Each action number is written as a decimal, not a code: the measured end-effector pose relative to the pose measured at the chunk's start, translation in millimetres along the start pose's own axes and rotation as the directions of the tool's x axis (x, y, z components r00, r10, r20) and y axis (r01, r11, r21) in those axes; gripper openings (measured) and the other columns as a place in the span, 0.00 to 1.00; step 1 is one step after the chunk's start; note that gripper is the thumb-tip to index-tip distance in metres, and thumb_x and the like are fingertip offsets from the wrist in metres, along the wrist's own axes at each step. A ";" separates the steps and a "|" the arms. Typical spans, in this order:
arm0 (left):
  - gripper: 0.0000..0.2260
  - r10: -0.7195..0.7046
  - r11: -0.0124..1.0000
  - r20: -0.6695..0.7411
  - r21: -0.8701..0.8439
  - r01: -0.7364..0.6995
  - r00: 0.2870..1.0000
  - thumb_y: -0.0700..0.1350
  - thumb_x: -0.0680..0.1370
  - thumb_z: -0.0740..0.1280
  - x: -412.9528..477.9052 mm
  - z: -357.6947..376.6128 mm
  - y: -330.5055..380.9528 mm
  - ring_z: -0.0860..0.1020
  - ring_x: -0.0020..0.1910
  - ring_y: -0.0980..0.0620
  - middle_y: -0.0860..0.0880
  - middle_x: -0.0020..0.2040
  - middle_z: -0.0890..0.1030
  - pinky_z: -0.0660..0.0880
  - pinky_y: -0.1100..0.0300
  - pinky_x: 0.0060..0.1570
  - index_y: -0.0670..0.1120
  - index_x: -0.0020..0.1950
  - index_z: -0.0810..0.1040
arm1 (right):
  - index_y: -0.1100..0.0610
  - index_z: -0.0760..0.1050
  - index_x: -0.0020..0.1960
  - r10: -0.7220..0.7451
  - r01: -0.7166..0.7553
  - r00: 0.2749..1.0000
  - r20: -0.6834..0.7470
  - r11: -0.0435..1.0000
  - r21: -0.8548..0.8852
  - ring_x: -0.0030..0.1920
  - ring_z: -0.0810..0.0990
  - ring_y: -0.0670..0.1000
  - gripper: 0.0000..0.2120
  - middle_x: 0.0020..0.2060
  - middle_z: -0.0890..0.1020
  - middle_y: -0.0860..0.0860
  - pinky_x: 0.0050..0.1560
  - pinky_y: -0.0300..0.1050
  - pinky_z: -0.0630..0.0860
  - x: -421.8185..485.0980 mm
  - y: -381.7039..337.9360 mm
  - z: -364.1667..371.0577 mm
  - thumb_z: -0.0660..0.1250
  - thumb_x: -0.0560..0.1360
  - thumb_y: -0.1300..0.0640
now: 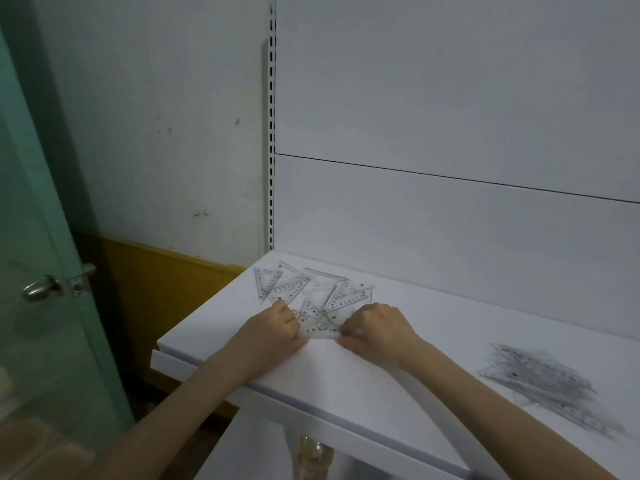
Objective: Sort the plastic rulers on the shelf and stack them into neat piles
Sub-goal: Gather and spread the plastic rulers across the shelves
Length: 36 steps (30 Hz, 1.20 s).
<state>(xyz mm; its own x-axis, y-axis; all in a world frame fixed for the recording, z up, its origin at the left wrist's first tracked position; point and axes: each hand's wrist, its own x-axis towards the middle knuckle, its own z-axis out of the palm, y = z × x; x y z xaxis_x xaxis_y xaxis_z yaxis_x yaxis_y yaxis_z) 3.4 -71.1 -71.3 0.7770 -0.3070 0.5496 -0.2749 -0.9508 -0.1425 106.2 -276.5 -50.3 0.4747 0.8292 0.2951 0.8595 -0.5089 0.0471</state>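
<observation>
A small bunch of clear plastic triangular rulers (320,326) is being held between two bare hands near the left end of a smooth white shelf (346,382), apparently so that its edges are being squared up before stacking. The grip of the left hand (277,329) is being closed around the bunch's left corner, while that of the right hand (375,325) is being pinched on its right edge. Whether the bunch is touching the shelf or being held just above it cannot be told. Just behind it, a loose scatter of transparent set squares (294,287) is lying overlapped at odd angles, judged not yet sorted. Well apart to the right, a blurred heap of similar rulers (547,379) is lying near the front edge, seemingly the pile being formed. The rulers are being shown as thin, flat and glossy, printed with dark scale marks and punched with small holes.
</observation>
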 end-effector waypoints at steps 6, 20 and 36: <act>0.04 -0.059 0.996 0.020 -0.062 0.060 0.998 0.40 0.70 0.66 -14.7 -15.6 3.2 0.77 0.31 0.53 0.49 0.34 0.80 0.72 0.66 0.26 0.44 0.38 0.80 | 0.54 0.67 0.26 -0.203 0.155 0.953 -0.225 0.965 -0.214 0.23 0.72 0.53 0.14 0.23 0.73 0.48 0.25 0.37 0.54 -2.9 -6.9 1.3 0.59 0.70 0.55; 0.08 -0.269 0.946 0.426 -0.052 0.320 0.864 0.49 0.80 0.59 12.8 -28.4 19.1 0.74 0.50 0.48 0.47 0.49 0.72 0.70 0.58 0.48 0.45 0.47 0.72 | 0.56 0.74 0.32 -0.038 -0.022 0.856 -0.516 0.994 -0.111 0.26 0.74 0.52 0.13 0.27 0.77 0.48 0.20 0.42 0.67 -50.1 30.8 -25.9 0.61 0.74 0.58; 0.06 -0.389 0.891 0.119 -0.205 0.405 0.914 0.40 0.82 0.56 -4.4 -56.1 23.2 0.76 0.48 0.49 0.46 0.52 0.77 0.74 0.58 0.45 0.45 0.58 0.68 | 0.58 0.80 0.43 0.432 -0.197 0.852 -0.295 0.787 0.585 0.35 0.82 0.43 0.09 0.33 0.82 0.47 0.38 0.48 0.79 -65.6 7.6 -48.5 0.63 0.78 0.60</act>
<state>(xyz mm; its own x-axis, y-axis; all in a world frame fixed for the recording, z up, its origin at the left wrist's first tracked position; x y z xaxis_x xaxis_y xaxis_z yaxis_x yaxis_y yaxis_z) -38.1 -89.5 -30.8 0.8839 0.0841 0.4601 -0.0461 -0.9632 0.2648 72.5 -346.0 -23.1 0.7204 0.4182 0.5533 0.6935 -0.4279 -0.5795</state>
